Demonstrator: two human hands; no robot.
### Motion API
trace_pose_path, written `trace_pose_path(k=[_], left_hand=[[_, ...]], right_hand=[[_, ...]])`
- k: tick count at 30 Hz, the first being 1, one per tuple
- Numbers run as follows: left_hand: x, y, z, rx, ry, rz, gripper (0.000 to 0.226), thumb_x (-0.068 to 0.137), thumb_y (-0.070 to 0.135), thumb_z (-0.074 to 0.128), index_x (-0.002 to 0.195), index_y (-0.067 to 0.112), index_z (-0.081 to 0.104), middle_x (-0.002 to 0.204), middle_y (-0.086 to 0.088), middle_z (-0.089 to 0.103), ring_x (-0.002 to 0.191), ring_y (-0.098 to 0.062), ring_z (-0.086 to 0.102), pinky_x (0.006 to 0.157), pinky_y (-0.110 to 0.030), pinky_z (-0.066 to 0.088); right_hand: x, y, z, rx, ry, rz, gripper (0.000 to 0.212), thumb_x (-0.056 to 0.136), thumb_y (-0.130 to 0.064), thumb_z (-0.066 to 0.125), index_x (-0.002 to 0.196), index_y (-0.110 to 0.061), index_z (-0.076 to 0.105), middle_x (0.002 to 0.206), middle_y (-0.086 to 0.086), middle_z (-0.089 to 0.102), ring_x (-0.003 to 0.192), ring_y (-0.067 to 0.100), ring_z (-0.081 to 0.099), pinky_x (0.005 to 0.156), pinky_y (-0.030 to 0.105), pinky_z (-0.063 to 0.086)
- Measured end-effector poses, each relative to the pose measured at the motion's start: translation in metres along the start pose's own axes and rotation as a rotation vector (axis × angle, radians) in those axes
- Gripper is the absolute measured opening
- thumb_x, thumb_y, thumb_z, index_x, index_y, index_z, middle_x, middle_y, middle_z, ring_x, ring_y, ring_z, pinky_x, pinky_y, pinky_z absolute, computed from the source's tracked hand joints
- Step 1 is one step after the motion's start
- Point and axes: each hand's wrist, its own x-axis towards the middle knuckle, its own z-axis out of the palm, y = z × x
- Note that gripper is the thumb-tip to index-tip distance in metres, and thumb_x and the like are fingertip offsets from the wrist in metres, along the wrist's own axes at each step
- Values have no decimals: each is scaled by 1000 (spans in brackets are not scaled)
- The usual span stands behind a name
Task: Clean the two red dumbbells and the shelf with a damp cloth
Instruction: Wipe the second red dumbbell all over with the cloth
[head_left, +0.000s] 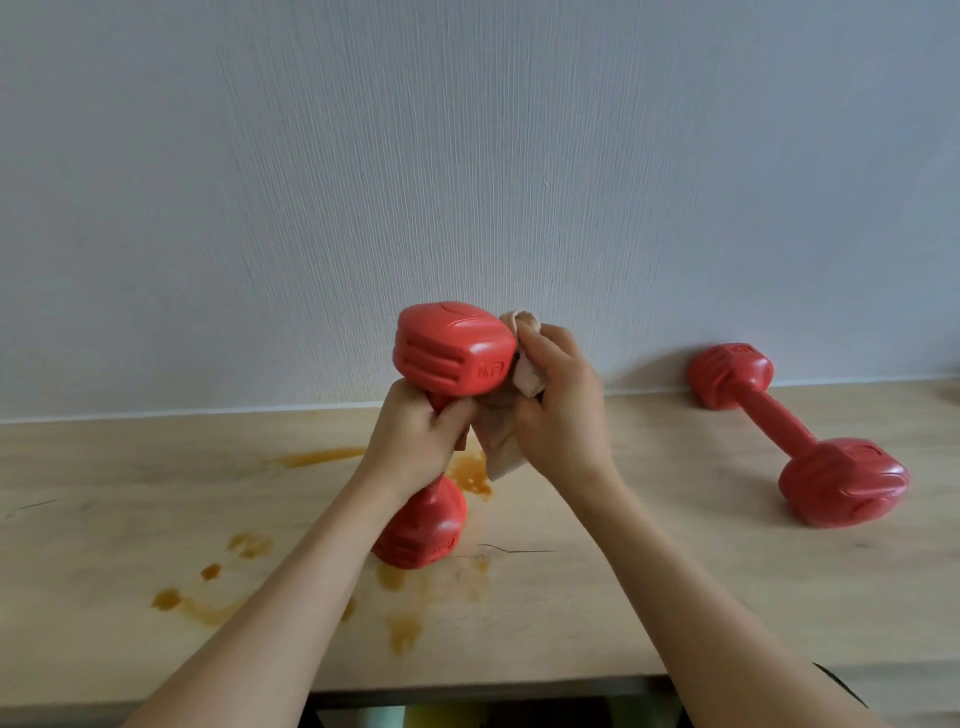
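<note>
Surface: light wood-grain shelf (675, 571), top face running the full width of the view, front edge visible at the bottom. Behind it, a pale grey-white wall (467, 156) with fine vertical texture. Below the front edge, dark space with blurred yellowish and pale shapes; cannot identify them.

Stains: orange-brown liquid marks (470, 475) on the shelf, a streak and blotch near centre, with further spots and smears spread toward the left and front.

Held dumbbell (449, 353): red, stood near upright, lower head resting on the shelf among the stains, upper head raised. Left hand (415, 441) wraps around the handle, fingers curled tight. Right hand (558, 410) grips a bunched beige cloth (524, 374), fingers curled over it, pressing it against the right side of the upper head; a loose end of cloth hangs down between the two hands.

Second dumbbell (795, 431): red, lying on its side on the shelf well to the right, far head touching or just at the wall, untouched.

Writing: raised moulded characters on the upper head of the held dumbbell, appears to read "1KG". Similar moulding on the second, too small to read.
</note>
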Motion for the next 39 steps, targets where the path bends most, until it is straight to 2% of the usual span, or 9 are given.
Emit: trace_pose_path(k=[3,7,12,17,23,28,32,36,39], left_hand=[[0,0,4,16,14,9,31,73,21,51,42,17,49,36,7,50,38,-6,49,49,-14,38],[6,-4,-1,-40,79,-101,32,72,21,51,52,-3,53,42,-5,52,43,-15,51,54,-28,42],[4,1,1,12,39,-71,33,71,23,49,48,0,52,43,-8,53,42,-15,50,52,-26,41],[0,3,6,6,0,-10,26,71,21,50,45,16,50,37,7,50,39,-7,48,48,-17,38],[6,-1,2,-32,42,-81,41,61,40,48,49,1,52,42,-5,52,42,-15,51,52,-26,42],[-1,4,6,-50,-55,11,23,70,24,53,48,19,49,39,7,50,40,-8,49,49,-20,41],[-1,0,6,-70,104,-39,27,69,39,58,69,12,62,58,0,64,57,-15,61,59,-25,46],[-1,-4,2,-116,235,-178,7,85,23,63,83,18,60,68,0,66,63,-11,67,70,-34,53],[-2,-1,2,-90,256,-166,23,82,24,57,81,2,59,57,-2,59,47,-5,58,55,-22,47]], right_hand=[[1,0,-1,-1,-7,32,42,79,-1,56,118,-12,62,104,-2,55,90,4,54,78,1,36],[-14,-15,-6,-9,29,-129,43,73,-9,52,114,-11,64,106,-4,54,90,1,52,77,8,40],[1,-1,-3,14,5,-37,32,86,-3,54,115,-12,63,104,-6,53,91,-3,53,82,8,39],[7,7,0,-13,-35,34,47,75,12,53,114,-12,64,107,-3,56,100,10,57,86,12,41],[-7,-11,-9,29,50,-99,49,72,-25,43,114,-10,64,109,-4,55,96,1,53,82,10,40],[7,4,-4,24,-30,23,53,76,14,54,120,-13,62,112,-3,56,108,13,56,93,17,42],[4,3,-7,32,-41,30,50,76,13,55,118,-12,63,112,-4,56,104,10,56,91,17,43],[-7,-9,-4,31,-54,-43,41,76,-4,57,116,-12,64,110,-6,54,96,7,56,82,11,44],[-12,-14,2,-153,-3,-188,46,73,1,65,116,-14,63,115,1,57,96,23,60,75,32,52]])
